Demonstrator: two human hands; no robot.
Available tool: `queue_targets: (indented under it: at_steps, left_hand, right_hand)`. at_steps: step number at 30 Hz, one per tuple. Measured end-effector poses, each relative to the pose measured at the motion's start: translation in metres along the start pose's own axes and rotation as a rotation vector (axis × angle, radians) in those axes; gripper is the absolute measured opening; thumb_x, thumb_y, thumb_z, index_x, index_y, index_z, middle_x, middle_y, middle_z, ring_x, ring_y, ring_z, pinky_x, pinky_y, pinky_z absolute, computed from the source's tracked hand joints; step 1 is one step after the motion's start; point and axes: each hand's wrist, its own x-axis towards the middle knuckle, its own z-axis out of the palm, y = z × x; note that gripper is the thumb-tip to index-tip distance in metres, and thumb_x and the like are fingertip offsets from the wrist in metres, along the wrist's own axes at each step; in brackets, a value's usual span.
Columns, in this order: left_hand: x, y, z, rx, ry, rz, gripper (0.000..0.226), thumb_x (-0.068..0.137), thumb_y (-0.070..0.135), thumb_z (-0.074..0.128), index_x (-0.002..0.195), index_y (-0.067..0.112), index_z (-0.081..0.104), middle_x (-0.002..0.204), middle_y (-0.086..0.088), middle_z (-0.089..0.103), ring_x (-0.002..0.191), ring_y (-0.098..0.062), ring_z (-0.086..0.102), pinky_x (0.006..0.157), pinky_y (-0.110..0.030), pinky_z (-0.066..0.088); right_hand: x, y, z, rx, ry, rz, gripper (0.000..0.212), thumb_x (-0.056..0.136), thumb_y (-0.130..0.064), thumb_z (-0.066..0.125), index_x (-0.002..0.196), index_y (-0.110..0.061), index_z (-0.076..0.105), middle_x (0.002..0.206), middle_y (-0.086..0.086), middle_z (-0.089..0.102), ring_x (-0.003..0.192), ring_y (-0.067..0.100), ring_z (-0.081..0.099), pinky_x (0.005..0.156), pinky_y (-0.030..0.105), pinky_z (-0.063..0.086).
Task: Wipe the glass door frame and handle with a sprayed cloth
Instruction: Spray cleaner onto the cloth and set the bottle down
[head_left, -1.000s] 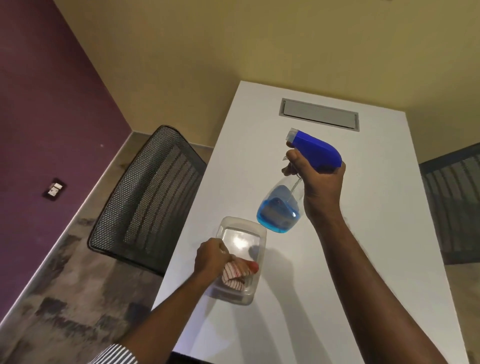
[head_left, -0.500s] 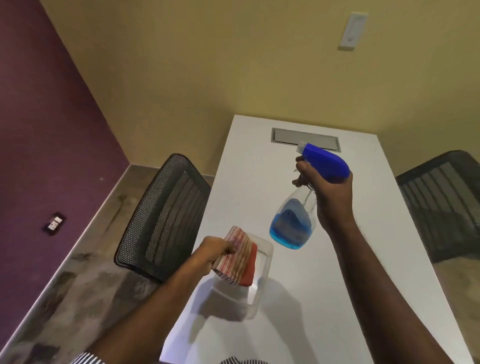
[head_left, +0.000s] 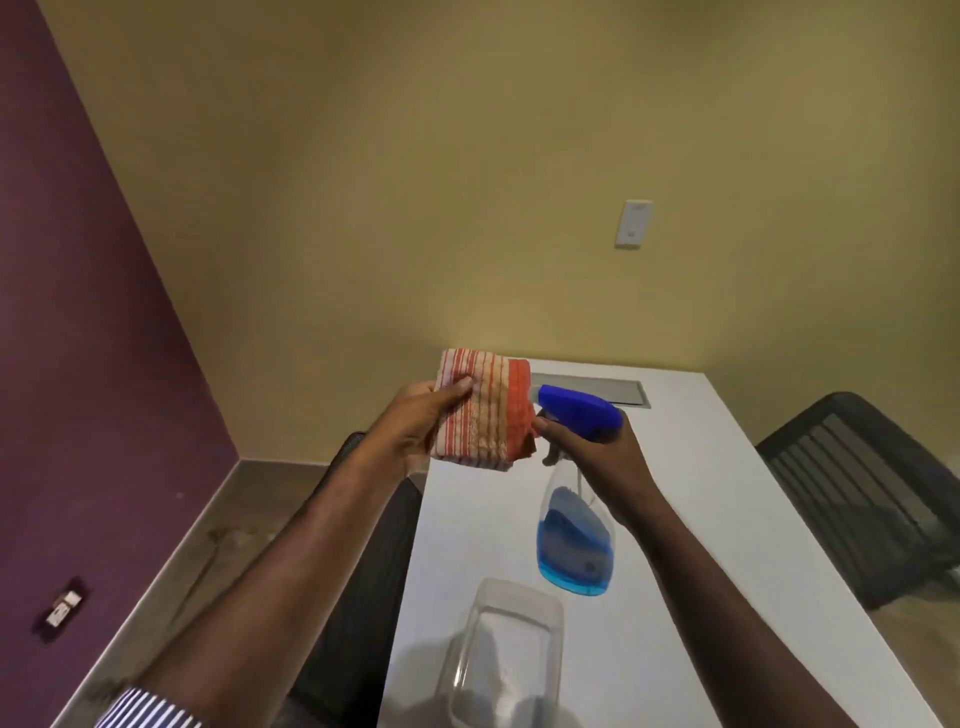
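While our left hand (head_left: 415, 431) grips the striped cloth (head_left: 483, 410) and right hand (head_left: 597, 457) clutches the spray bottle (head_left: 574, 519), the nozzle sits close; overspray may wet the desk (head_left: 701, 493).

The folded orange-and-cream striped cloth (head_left: 480, 410) looks like woven terry, soft and matt, with a plain orange band along one edge. The clear plastic spray bottle (head_left: 575, 535) is glossy and see-through, holding blue liquid, and its blue trigger head (head_left: 579, 410) is smooth opaque plastic with a slight sheen. The clear rectangular plastic container (head_left: 506, 660) is smooth and shiny, catching pale reflections. The white counter (head_left: 701, 519) has a smooth, satin laminate-like face with an inset grey metal-looking flap (head_left: 613, 391). The black office chair (head_left: 852, 483) has a matt mesh back.
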Motion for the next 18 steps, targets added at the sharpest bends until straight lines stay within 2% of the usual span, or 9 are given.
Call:
queue_targets:
  at_steps: [3,6,10,13,15,18]
  left_hand:
    - [0.004,0.023,0.008,0.099,0.101,0.203,0.018,0.101,0.028,0.065,0.103,0.012,0.071,0.088,-0.004,0.078,0.073,-0.015,0.075,0.066,-0.027,0.060]
    - [0.009,0.037,0.016,0.115,0.257,0.482,0.007,0.099,0.021,0.069,0.093,0.023,0.073,0.084,0.003,0.077,0.074,-0.011,0.075,0.065,-0.023,0.062]
    - [0.012,0.049,0.025,0.110,0.363,0.700,0.016,0.096,0.017,0.071,0.087,0.030,0.074,0.075,0.010,0.078,0.077,-0.010,0.077,0.065,-0.025,0.064]
    - [0.013,0.054,0.030,0.070,0.383,0.768,0.003,0.090,0.033,0.075,0.088,0.031,0.073,0.080,0.008,0.077,0.080,-0.014,0.077,0.067,-0.030,0.063]
    - [0.013,0.057,0.033,0.036,0.380,0.755,0.020,0.083,0.048,0.071,0.084,0.028,0.073,0.072,0.012,0.075,0.072,-0.005,0.073,0.061,-0.025,0.061]
    - [0.016,0.058,0.035,0.004,0.385,0.728,0.027,0.084,0.051,0.068,0.079,0.024,0.071,0.064,0.015,0.073,0.062,0.000,0.068,0.054,-0.020,0.057]
  right_hand:
    - [0.008,-0.014,0.007,0.001,0.005,-0.063,0.036,0.081,-0.029,0.080,0.111,-0.014,0.067,0.080,-0.005,0.073,0.068,0.010,0.069,0.062,0.023,0.058]
    - [0.017,-0.028,0.011,0.004,0.020,-0.127,0.031,0.083,-0.027,0.079,0.109,-0.012,0.068,0.072,-0.008,0.071,0.066,0.008,0.067,0.060,0.021,0.056]
    - [0.030,-0.045,0.020,-0.018,0.049,-0.214,0.039,0.084,-0.027,0.077,0.113,-0.002,0.068,0.081,0.006,0.071,0.070,0.016,0.068,0.059,0.022,0.056]
    - [0.037,-0.057,0.029,0.016,0.108,-0.236,0.042,0.081,-0.033,0.077,0.109,-0.002,0.068,0.079,0.009,0.071,0.067,0.016,0.066,0.057,0.022,0.055]
    - [0.043,-0.061,0.030,0.040,0.140,-0.219,0.032,0.086,-0.024,0.078,0.106,-0.003,0.068,0.075,0.008,0.070,0.063,0.012,0.066,0.055,0.021,0.054]
    - [0.048,-0.061,0.030,0.033,0.158,-0.220,0.034,0.088,-0.020,0.077,0.111,0.003,0.067,0.075,0.009,0.069,0.063,0.013,0.065,0.053,0.021,0.053]
